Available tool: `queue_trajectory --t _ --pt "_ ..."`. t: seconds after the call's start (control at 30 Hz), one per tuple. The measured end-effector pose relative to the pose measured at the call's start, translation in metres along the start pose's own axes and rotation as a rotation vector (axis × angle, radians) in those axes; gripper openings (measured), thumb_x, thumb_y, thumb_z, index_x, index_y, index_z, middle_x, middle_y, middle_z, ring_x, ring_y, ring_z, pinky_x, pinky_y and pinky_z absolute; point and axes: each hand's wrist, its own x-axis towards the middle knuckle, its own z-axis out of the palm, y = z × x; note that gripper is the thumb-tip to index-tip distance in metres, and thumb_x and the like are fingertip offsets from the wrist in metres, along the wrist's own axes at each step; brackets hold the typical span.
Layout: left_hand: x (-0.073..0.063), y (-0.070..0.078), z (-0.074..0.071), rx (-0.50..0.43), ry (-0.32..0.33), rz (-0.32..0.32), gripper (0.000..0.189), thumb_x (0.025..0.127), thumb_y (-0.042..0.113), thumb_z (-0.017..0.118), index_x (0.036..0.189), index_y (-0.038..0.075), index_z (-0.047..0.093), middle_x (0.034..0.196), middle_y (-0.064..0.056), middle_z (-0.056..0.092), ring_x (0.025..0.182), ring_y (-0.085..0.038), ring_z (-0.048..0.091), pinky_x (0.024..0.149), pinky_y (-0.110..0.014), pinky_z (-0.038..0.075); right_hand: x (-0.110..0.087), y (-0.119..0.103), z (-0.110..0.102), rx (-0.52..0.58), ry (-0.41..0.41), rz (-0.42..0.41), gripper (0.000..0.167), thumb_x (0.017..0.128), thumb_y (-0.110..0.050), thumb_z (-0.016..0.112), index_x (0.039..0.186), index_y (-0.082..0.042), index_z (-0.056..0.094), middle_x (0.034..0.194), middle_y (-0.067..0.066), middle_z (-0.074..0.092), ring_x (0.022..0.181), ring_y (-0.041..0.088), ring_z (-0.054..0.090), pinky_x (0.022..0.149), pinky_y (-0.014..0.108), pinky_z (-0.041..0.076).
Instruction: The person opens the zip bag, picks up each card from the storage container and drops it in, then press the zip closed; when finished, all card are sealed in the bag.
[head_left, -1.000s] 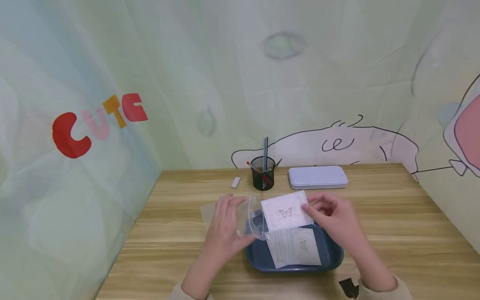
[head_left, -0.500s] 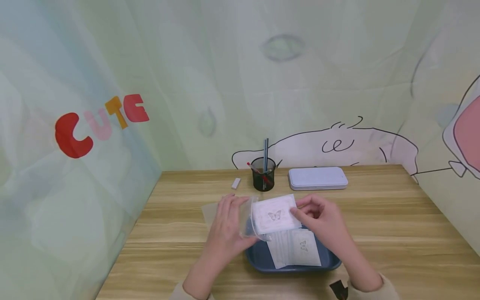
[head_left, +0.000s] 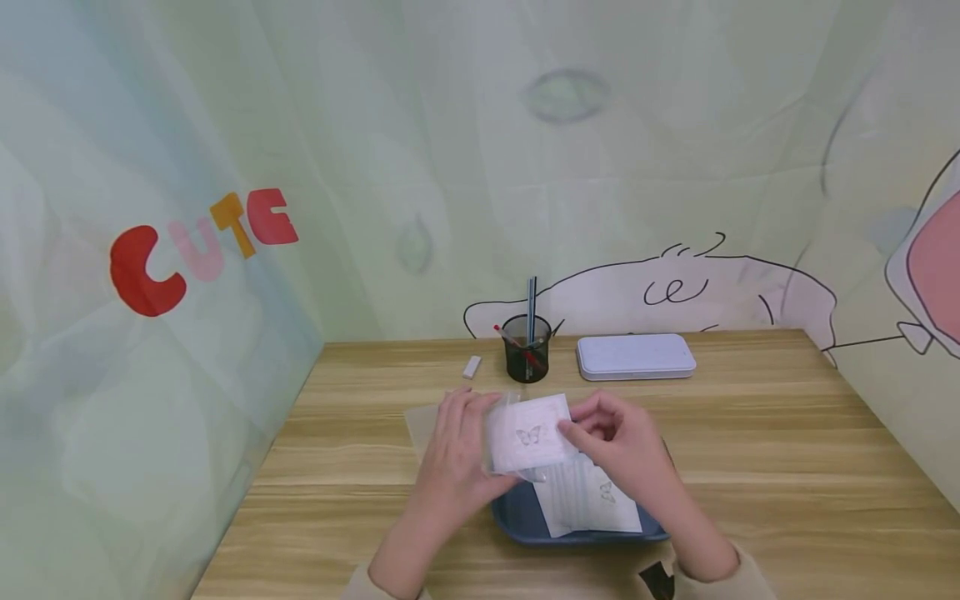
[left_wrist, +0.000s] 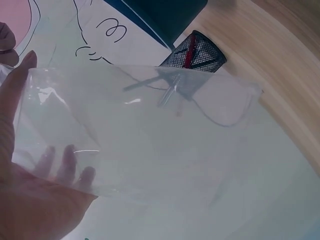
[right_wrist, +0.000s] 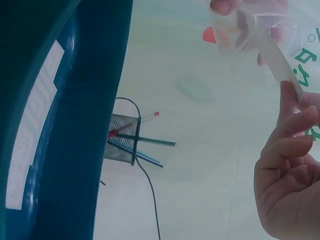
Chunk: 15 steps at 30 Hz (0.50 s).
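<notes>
My left hand (head_left: 453, 458) holds a clear plastic bag (left_wrist: 145, 145) by its mouth, thumb below and fingers above. Between both hands is a white card (head_left: 532, 433) printed with a butterfly. Its left part lies within the bag's mouth, while my right hand (head_left: 618, 442) pinches its right edge between thumb and fingers. From the right wrist view, the card (right_wrist: 277, 62) appears edge-on and slightly bowed. Below the hands stands a dark blue tray (head_left: 517, 527), where several more white cards (head_left: 577, 508) lie fanned out, partly covered by my right hand.
A black mesh pen cup (head_left: 527, 360) with pens stands at the table's back, beside a white eraser (head_left: 472, 367). To its right lies a pale flat case (head_left: 636, 357). Printed fabric (head_left: 420, 167) hangs behind the wooden table (head_left: 787, 467). A dark patch (head_left: 657, 579) shows by the right sleeve.
My right hand has moved left, carrying the card from beside the bag's mouth into it. The left hand has stayed nearly still, holding the bag.
</notes>
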Motion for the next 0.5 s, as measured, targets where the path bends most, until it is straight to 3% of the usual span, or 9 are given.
queue_trajectory --t 0.27,0.5 --pt "0.000 0.000 0.001 0.009 0.025 0.028 0.098 0.050 0.035 0.095 0.129 0.003 0.046 0.125 -0.013 0.047 0.125 -0.036 0.039 0.114 -0.044 0.022 -0.004 -0.030 0.010 0.024 -0.075 0.026 0.007 0.085 -0.004 0.072 0.088 -0.001 0.067 0.072 0.007 0.068 0.049 0.014 0.052 0.044 0.027 0.050" --pt "0.000 0.003 0.001 -0.003 0.013 0.023 0.098 0.050 0.032 0.095 0.129 0.003 0.045 0.127 -0.013 0.046 0.127 -0.035 0.037 0.113 -0.045 0.023 0.002 -0.014 0.023 -0.003 -0.112 0.054 0.008 0.085 -0.008 0.073 0.089 -0.003 0.067 0.070 0.004 0.068 0.047 0.015 0.052 0.042 0.025 0.046"
